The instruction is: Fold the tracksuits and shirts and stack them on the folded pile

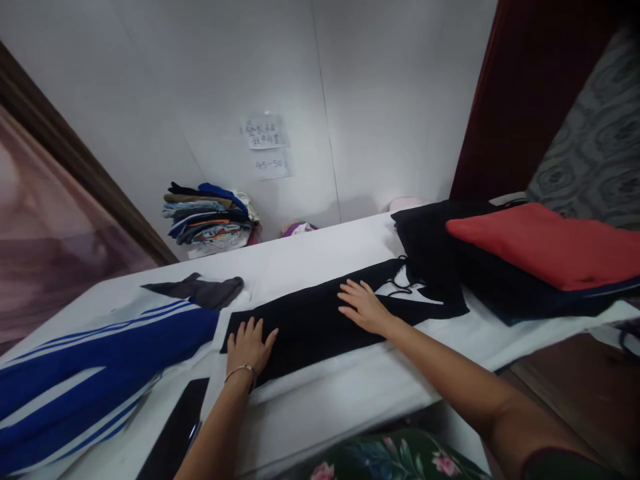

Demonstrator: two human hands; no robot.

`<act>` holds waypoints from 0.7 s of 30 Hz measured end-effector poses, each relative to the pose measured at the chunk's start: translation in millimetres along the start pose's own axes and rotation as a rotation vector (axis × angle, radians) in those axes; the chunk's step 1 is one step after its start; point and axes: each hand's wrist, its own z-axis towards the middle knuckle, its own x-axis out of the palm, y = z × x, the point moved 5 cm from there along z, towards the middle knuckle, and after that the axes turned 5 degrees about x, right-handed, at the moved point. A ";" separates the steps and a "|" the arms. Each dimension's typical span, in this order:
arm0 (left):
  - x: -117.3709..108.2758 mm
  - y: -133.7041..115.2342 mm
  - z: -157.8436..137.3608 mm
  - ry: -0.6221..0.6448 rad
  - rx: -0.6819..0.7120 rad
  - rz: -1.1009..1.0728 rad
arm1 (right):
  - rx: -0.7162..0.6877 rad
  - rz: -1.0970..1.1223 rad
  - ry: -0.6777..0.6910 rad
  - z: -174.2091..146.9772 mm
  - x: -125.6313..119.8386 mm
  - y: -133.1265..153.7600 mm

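A black garment [310, 317] with a dark cord lies spread across the white-covered table [285, 260]. My left hand [250, 347], with a bracelet at the wrist, rests on the garment's left end, fingers spread. Further right, my right hand [364, 307] lies flat on the same cloth, its fingers stretched out. Neither hand grips anything. Just beyond my right hand, the dark cord [403, 288] crosses a gap where white shows through. More black cloth [430, 247] continues to the right; whether it is all one piece I cannot tell.
Blue garments with white stripes [165, 337] and a dark grey cloth [205, 290] lie at left. A stack of folded clothes [213, 213] stands by the wall. Red folded cloth [545, 243] tops a dark pile at right. Handwritten paper notes [270, 147] hang on the wall.
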 end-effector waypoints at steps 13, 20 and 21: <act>2.6 2.1 0.6 -0.035 0.022 -0.027 | 0.706 -0.298 0.163 -0.4 -8.7 -169.0; 4.3 3.3 -0.2 -0.057 0.014 -0.038 | 0.726 -0.315 0.136 -2.7 -3.3 -171.3; 4.9 3.7 -0.3 -0.066 0.019 -0.040 | 0.724 -0.314 0.135 -2.8 -3.9 -171.0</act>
